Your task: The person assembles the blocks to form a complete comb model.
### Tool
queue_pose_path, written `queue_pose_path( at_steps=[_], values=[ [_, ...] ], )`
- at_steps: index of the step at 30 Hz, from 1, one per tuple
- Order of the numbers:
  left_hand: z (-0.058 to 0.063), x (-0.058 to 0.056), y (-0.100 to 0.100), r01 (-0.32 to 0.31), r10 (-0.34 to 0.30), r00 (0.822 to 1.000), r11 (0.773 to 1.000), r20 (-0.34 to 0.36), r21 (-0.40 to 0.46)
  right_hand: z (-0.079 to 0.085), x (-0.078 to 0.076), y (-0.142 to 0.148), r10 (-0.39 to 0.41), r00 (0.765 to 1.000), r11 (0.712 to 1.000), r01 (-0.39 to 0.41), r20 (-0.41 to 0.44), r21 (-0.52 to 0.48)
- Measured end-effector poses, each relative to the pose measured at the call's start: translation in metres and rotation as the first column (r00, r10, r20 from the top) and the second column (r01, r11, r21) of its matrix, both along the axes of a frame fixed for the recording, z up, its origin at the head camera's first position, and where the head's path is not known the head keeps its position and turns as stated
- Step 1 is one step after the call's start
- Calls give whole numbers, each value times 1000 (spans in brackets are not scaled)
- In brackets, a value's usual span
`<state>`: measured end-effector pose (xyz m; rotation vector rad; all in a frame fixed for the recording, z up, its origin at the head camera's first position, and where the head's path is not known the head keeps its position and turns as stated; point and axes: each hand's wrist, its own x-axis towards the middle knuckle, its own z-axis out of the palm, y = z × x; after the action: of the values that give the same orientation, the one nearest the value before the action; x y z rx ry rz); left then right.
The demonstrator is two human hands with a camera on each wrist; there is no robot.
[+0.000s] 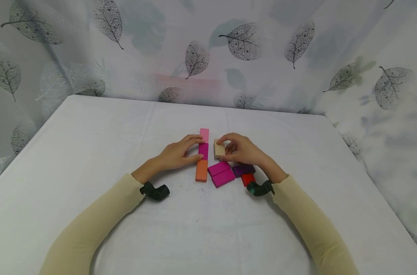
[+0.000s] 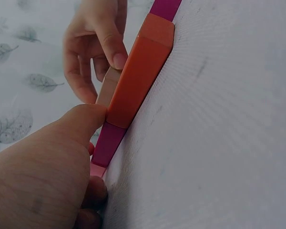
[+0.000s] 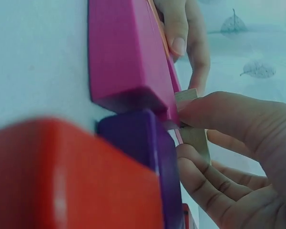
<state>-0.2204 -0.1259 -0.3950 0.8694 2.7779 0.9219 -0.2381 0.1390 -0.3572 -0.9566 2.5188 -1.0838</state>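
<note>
I pinched the plain wooden block (image 1: 219,150) in my right hand (image 1: 244,149), index finger at its 12 o'clock end and thumb by its 5 o'clock corner. I could not tell whether its underside met the tabletop (image 1: 180,229). At its 9 o'clock, a little apart, lay a row running from 12 to 6: a pink block (image 1: 204,135), a magenta block (image 1: 203,151) and an orange block (image 1: 201,171), end to end. My left hand (image 1: 179,152) touched that row without clenching, a fingertip near the pink and magenta join, the thumb near the magenta and orange one.

Below the wooden block, at 6 o'clock, two loose magenta blocks (image 1: 223,178) sat side by side; toward 4 were a purple block (image 1: 244,170) and a red block (image 1: 247,178).

I judged the wooden piece light, stiff and hard to harm, its bare grain probably grippier than the glossy painted ones. Its two short ends seemed the best hold, leaving the long 9 o'clock side free; a gentle pinch looked enough, though an off-centre one might have let it swivel.
</note>
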Motion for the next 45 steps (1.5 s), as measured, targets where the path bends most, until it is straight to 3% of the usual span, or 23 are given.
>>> queue_pose_path(
  at_steps=[14,24,45],
  values=[
    [2,1,0,6,-6,1000,1000,-3,6,1,12,-2,80,994,993,-86,-70,-75],
    [-2,-1,-1,18,-17,1000,1000,-22,23,3,26,-5,93,992,986,-104,-90,-129],
    [1,0,-1,15,-15,1000,1000,-1,6,-1,43,-6,107,992,990,-113,-71,-86]
  ],
)
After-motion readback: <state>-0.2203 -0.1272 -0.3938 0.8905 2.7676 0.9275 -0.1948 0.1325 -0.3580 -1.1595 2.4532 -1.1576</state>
